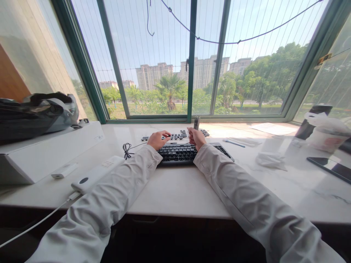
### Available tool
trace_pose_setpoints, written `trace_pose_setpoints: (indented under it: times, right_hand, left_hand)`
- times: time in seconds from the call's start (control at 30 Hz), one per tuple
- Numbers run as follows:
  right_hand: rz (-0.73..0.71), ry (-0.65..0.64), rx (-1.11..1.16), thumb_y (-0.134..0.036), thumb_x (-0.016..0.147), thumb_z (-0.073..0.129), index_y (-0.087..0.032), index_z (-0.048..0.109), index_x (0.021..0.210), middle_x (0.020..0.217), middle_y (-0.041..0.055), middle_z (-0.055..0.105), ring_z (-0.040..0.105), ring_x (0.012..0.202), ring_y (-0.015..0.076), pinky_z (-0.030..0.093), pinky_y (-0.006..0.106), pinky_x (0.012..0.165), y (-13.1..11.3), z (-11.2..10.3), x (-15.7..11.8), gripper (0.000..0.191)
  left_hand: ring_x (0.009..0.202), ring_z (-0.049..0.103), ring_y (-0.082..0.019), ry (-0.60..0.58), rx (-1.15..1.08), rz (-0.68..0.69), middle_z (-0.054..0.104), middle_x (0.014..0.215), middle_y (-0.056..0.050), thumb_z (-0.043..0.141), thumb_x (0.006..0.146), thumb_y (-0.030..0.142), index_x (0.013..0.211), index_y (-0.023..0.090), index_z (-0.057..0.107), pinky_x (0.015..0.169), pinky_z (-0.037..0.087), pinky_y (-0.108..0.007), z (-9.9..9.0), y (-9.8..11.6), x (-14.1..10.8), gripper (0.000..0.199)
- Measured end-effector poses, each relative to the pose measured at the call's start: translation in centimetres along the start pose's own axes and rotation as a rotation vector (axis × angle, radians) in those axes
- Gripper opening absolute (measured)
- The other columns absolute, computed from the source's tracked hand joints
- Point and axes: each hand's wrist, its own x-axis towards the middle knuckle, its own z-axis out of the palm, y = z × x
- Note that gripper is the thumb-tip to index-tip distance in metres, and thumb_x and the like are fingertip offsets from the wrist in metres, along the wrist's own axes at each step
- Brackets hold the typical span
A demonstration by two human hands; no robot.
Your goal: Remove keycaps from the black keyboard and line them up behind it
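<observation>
A black keyboard [181, 157] lies on the white table, and part of its upper area shows no keycaps. Behind it several loose dark keycaps [179, 136] are laid out in rows. My left hand [159, 140] is over the keyboard's upper left edge, its fingers apart and reaching toward the loose keycaps; nothing shows between them. My right hand [196, 138] is closed around a dark upright tool [196, 123] above the keyboard's upper middle. The tool's lower end is hidden by the hand.
A coiled black cable [127, 150] lies left of the keyboard. Farther left are a white power bank [97, 174] and a white box [52, 151] under a dark bag. To the right are a blue pen [234, 143], crumpled plastic [271, 160] and a phone [331, 166].
</observation>
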Motion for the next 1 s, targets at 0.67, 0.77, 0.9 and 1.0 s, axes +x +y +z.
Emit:
trace_pose_setpoints:
  times: [0.67, 0.77, 0.9, 1.0]
  right_hand:
    - [-0.381, -0.109, -0.832, -0.055, 0.068, 0.062, -0.017, 0.062, 0.057, 0.047, -0.0019, 0.047, 0.04, 0.048, 0.01, 0.022, 0.023, 0.046, 1.3, -0.3, 0.1, 0.04]
    - [-0.391, -0.12, -0.852, -0.055, 0.068, 0.063, -0.017, 0.062, 0.056, 0.046, -0.0017, 0.046, 0.04, 0.047, 0.0101, 0.022, 0.023, 0.046, 1.3, -0.1, 0.0, 0.04]
    - [-0.389, -0.113, -0.929, -0.054, 0.071, 0.061, -0.019, 0.064, 0.06, 0.051, 0.0002, 0.053, 0.046, 0.05, 0.0123, 0.026, 0.024, 0.048, 1.0, 0.0, -0.4, 0.038]
    - [-0.354, -0.045, -1.14, -0.046, 0.076, 0.058, -0.021, 0.068, 0.072, 0.067, 0.0052, 0.063, 0.055, 0.064, 0.0182, 0.034, 0.027, 0.056, 0.6, -0.6, -0.7, 0.027]
  left_hand:
    - [0.044, 0.054, -0.009, -0.114, -0.16, 0.069, 0.07, 0.096, -0.002, 0.055, 0.079, 0.05, 0.104, 0.023, 0.062, 0.052, 0.044, -0.024, 0.3, 2.3, -1.1, 0.037]
    - [0.06, 0.062, -0.014, -0.059, -0.07, 0.113, 0.071, 0.092, 0.0, 0.059, 0.078, 0.048, 0.102, 0.025, 0.065, 0.063, 0.046, -0.025, 0.4, 2.2, -1.0, 0.033]
    - [0.083, 0.064, -0.018, 0.029, 0.043, 0.192, 0.071, 0.094, 0.0, 0.06, 0.079, 0.044, 0.096, 0.027, 0.068, 0.076, 0.045, -0.026, 0.4, 2.2, -0.9, 0.025]
    - [0.094, 0.061, -0.019, 0.069, 0.085, 0.202, 0.069, 0.102, -0.002, 0.06, 0.08, 0.042, 0.095, 0.026, 0.068, 0.083, 0.044, -0.027, 0.0, 2.1, -0.8, 0.024]
